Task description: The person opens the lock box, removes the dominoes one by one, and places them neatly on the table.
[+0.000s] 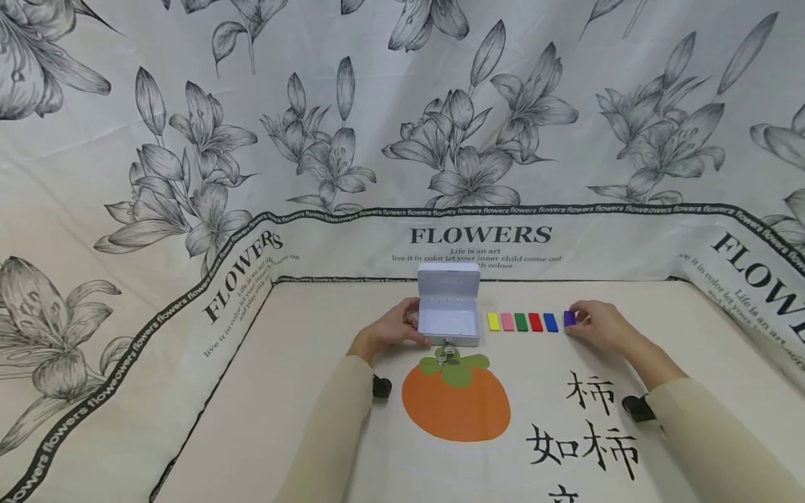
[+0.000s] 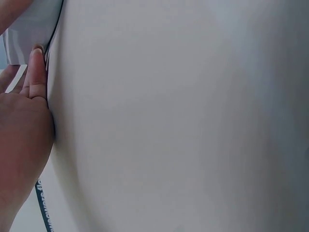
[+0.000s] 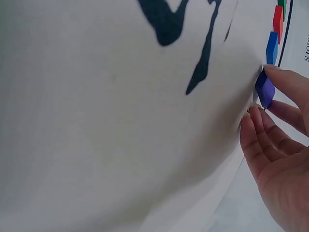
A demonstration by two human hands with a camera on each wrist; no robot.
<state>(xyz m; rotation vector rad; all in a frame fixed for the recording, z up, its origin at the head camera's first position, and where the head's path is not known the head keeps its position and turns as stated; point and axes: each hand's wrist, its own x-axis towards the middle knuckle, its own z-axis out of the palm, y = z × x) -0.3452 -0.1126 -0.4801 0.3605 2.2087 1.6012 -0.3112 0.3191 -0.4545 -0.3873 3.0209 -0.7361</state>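
A small white hinged box (image 1: 449, 325) stands with its lid up near the back of the table, a metal clasp on its front. My left hand (image 1: 391, 327) grips the box's left side, thumb toward the front corner. In the left wrist view, fingers lie against the pale box wall (image 2: 31, 31). My right hand (image 1: 597, 325) pinches a purple block (image 1: 569, 318) between thumb and fingers at the row's right end. Left of it stand blue (image 1: 550, 322), red (image 1: 536, 322), green (image 1: 521, 322), pink (image 1: 507, 322) and yellow (image 1: 493, 322) blocks. The box looks bare inside.
A printed orange persimmon (image 1: 455, 405) lies on the cloth in front of the box, with large black characters (image 1: 591, 391) to its right. A white curtain with flower drawings (image 1: 472, 140) rises behind the table and along both sides.
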